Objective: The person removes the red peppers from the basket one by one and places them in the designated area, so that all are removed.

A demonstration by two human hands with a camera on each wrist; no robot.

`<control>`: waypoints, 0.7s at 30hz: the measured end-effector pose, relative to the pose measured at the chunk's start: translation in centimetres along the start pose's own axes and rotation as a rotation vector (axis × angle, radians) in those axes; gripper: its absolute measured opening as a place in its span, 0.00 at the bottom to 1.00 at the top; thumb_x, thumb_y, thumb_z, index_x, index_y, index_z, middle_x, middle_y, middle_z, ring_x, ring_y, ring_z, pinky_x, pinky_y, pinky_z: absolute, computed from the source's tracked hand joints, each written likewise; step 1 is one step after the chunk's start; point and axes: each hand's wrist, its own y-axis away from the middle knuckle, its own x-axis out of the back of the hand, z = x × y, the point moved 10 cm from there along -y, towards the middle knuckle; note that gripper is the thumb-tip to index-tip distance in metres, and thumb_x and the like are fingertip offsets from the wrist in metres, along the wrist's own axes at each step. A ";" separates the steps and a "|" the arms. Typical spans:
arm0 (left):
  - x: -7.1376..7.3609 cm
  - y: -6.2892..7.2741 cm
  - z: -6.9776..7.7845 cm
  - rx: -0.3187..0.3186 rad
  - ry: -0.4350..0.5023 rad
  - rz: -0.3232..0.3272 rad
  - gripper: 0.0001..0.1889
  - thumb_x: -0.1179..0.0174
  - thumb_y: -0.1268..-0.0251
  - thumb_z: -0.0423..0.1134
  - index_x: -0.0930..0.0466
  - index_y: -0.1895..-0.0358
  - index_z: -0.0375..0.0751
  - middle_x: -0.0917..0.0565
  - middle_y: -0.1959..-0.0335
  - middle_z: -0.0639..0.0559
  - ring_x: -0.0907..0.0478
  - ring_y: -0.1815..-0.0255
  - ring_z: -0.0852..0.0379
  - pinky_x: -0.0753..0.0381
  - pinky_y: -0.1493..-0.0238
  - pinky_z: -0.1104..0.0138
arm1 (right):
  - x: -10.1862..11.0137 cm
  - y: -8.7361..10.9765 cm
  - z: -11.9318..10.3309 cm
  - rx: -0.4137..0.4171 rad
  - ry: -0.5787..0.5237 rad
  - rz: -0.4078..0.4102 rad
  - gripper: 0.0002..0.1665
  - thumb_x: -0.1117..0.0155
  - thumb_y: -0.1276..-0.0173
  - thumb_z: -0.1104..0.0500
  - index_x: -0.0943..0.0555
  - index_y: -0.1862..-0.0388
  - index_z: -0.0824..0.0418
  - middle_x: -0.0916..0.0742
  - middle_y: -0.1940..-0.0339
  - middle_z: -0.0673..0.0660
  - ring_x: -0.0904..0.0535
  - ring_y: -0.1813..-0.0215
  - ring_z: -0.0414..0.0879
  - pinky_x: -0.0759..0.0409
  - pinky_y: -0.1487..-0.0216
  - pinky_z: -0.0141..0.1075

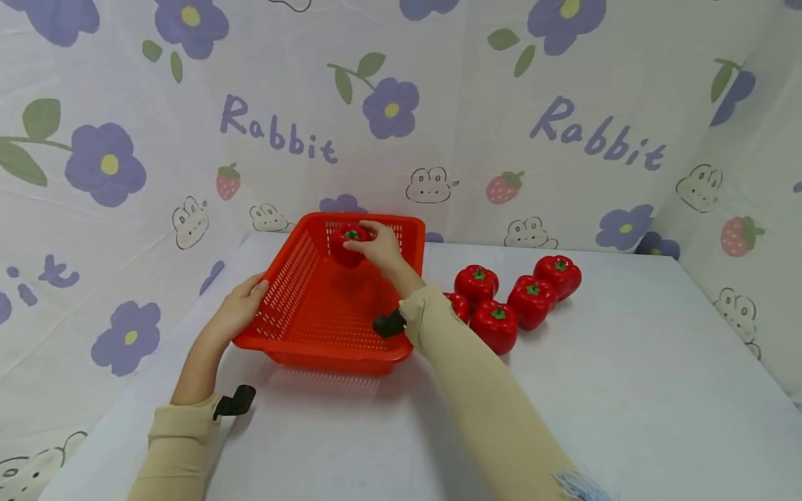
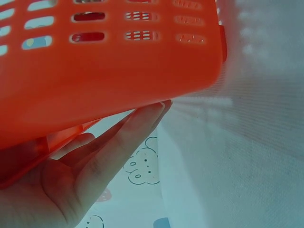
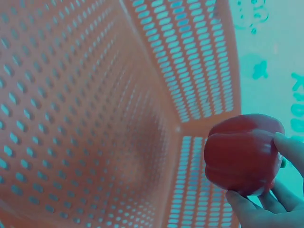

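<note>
A red plastic basket (image 1: pixel 332 306) with slotted walls stands on the white table, its far end near the back wall. My left hand (image 1: pixel 243 306) grips its left rim; in the left wrist view the hand (image 2: pixel 76 175) has the thumb under the outer wall and fingers at the rim. A glossy red bell pepper (image 1: pixel 344 250) with a green stem is held by my right hand (image 1: pixel 381 247) at the basket's far end. In the right wrist view, fingers and thumb pinch the pepper (image 3: pixel 244 154) above the basket floor (image 3: pixel 85 118).
Several more red bell peppers (image 1: pixel 531 301) lie on the table (image 1: pixel 626 390) right of the basket, one partly behind my right sleeve (image 1: pixel 482 390). A printed cloth (image 1: pixel 464 104) with flowers and rabbits hangs behind and at both sides.
</note>
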 end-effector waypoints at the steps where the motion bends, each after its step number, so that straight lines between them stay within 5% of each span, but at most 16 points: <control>1: 0.0 0.0 0.0 0.002 0.005 -0.002 0.30 0.69 0.20 0.52 0.49 0.23 0.38 0.30 0.35 0.31 0.22 0.51 0.44 0.24 0.59 0.68 | 0.0 0.2 -0.3 0.002 -0.013 -0.010 0.36 0.31 0.36 0.59 0.30 0.30 0.57 0.27 0.31 0.59 0.30 0.31 0.55 0.25 0.34 0.46; 13: 0.0 -0.1 0.2 -0.004 -0.005 -0.008 0.31 0.69 0.20 0.53 0.49 0.23 0.38 0.32 0.33 0.31 0.24 0.48 0.42 0.26 0.57 0.67 | 1.0 3.1 -4.8 0.031 -0.011 -0.054 0.37 0.29 0.38 0.57 0.29 0.30 0.53 0.25 0.31 0.54 0.30 0.30 0.52 0.26 0.34 0.44; 21: -0.3 0.1 0.2 0.000 0.004 -0.019 0.32 0.69 0.20 0.54 0.50 0.23 0.38 0.35 0.31 0.31 0.26 0.45 0.40 0.25 0.52 0.61 | 4.7 5.2 -5.2 0.041 -0.045 -0.038 0.37 0.28 0.39 0.57 0.29 0.30 0.50 0.25 0.29 0.51 0.30 0.29 0.49 0.27 0.32 0.45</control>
